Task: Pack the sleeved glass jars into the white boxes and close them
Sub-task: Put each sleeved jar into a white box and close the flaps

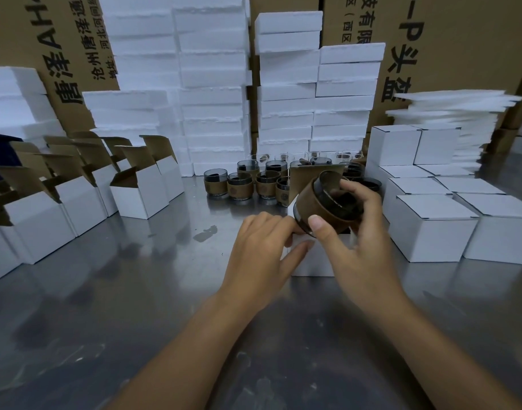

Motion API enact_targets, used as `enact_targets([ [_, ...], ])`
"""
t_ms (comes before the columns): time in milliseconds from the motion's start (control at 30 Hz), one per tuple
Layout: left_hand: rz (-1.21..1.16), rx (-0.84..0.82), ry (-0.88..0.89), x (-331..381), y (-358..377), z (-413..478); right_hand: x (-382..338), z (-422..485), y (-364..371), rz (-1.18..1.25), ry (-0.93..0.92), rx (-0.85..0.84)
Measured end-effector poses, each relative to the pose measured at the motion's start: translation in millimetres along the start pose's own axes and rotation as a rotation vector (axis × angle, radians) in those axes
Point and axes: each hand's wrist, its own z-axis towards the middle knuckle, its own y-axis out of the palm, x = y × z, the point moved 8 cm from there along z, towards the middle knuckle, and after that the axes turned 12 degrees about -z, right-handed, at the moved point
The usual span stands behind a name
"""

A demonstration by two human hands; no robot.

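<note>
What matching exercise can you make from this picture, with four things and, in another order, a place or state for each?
Things:
1. held jar
2. near box
3. open boxes
4. closed boxes

Places or states:
A. on the right side of the table
B. tilted in the right hand
C. gripped by the left hand
D. lined up on the table's left side

Pairs: 1-B, 2-C, 3-D, 4-A

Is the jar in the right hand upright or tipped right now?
Tipped. The right hand holds the jar at a slant over the white box; the jars behind stand upright.
</note>
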Motion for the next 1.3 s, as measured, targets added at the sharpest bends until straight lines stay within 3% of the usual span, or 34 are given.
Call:
enact_targets([
  [200,0.108,-0.084,-0.025,-6.2,9.1,-2.2,0.3,0.4,-0.2,0.008,0.003,0.006],
  [467,0.084,-0.037,0.006,-2.4,6.7,-0.8,0.1,1.0,-6.2,-0.068,-0.013,0.028],
  [633,0.056,0.008,0.031,0.9,4.3,0.9,-11.3,0.9,-8.8,-0.254,-0.160,0.082],
  [1100,-0.084,-0.101,0.007,1.7,10.6,0.8,-0.4,3.6,-8.1,-0.350,-0.121,0.009],
  [1300,-0.064,-0.074,-0.011,-1.8,7.3,0.7,9.3,4.0,3.1,-0.388,-0.081,-0.139],
])
